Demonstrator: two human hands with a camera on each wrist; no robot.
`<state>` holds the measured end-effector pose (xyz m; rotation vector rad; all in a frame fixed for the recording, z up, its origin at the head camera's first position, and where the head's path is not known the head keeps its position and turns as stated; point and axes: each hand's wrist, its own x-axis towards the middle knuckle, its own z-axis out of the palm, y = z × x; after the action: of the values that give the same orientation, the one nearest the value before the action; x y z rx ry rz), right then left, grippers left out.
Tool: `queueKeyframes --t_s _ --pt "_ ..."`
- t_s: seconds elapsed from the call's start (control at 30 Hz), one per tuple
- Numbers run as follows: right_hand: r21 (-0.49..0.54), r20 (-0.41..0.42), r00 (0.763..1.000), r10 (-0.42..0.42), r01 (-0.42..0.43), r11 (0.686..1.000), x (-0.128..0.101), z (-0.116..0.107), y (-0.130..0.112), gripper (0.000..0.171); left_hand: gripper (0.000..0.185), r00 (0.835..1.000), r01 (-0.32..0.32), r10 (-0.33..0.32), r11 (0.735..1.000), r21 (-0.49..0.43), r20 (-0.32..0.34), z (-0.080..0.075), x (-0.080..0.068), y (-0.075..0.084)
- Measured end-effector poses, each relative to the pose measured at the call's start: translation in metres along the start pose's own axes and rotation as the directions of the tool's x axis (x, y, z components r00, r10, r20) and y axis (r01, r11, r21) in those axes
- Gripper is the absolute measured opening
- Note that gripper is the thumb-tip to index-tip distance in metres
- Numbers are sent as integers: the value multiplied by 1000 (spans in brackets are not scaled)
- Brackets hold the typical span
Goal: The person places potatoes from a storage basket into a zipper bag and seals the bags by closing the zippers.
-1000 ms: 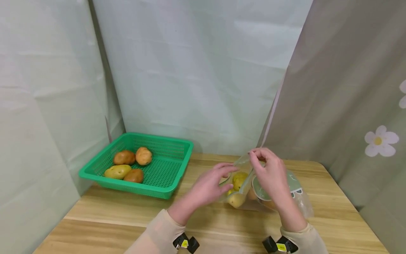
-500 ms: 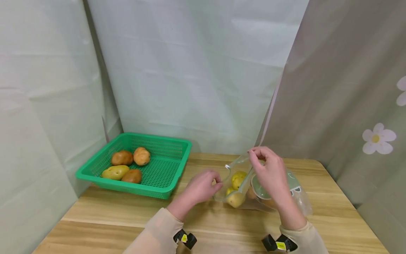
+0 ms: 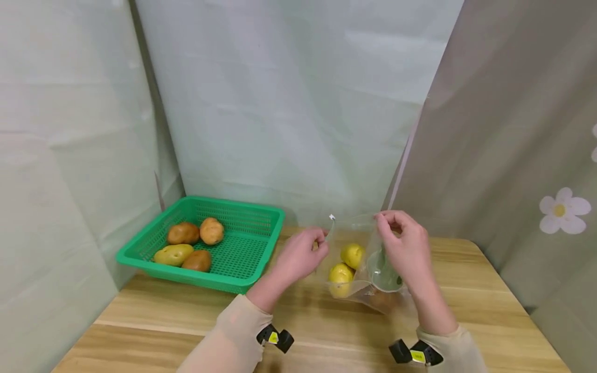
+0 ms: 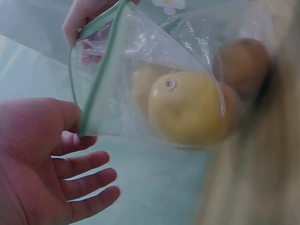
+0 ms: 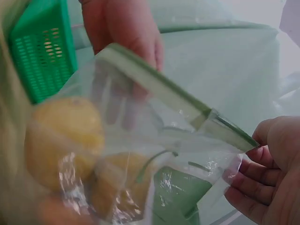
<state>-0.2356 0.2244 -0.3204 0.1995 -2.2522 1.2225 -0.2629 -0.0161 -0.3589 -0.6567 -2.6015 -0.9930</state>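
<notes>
Your beige sleeves (image 3: 233, 336) are framing a clear, green-edged plastic bag (image 3: 368, 269) showing yellow potatoes (image 3: 352, 255), beside a green perforated basket (image 3: 242, 269) displaying brown potatoes (image 3: 183, 233).

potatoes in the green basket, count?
4, all in the left half of the green basket: two brown ones at the back, a yellowish one and a brown one in front. None looks hidden.
</notes>
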Motion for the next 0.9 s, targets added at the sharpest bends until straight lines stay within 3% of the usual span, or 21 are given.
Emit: queueKeyframes --t_s 0.23,0.37,0.5,0.67,0.77,0.9 --pt "-4 -64 998 8 -8 1000 17 -30 -21 38 21 990 3 -11 998 -57 -139 -39 24 26" --pt "4 -59 998 4 -4 1000 21 -41 -29 41 18 979 -2 -18 995 -99 -202 -51 31 38" --pt "33 -28 1000 -7 8 999 20 -36 -30 40 17 976 -8 -15 994 -108 -215 -52 37 43" --pt "58 -17 1000 6 -5 998 11 -22 -25 41 19 976 37 -65 990 -138 -208 -49 34 37" --pt "26 6 1000 2 -2 1000 2 -16 -23 43 20 975 55 -88 986 -160 -205 -48 29 30" --pt "-52 112 994 -11 17 998 -8 -11 -26 41 21 973 43 -80 985 -170 -217 -47 24 23"
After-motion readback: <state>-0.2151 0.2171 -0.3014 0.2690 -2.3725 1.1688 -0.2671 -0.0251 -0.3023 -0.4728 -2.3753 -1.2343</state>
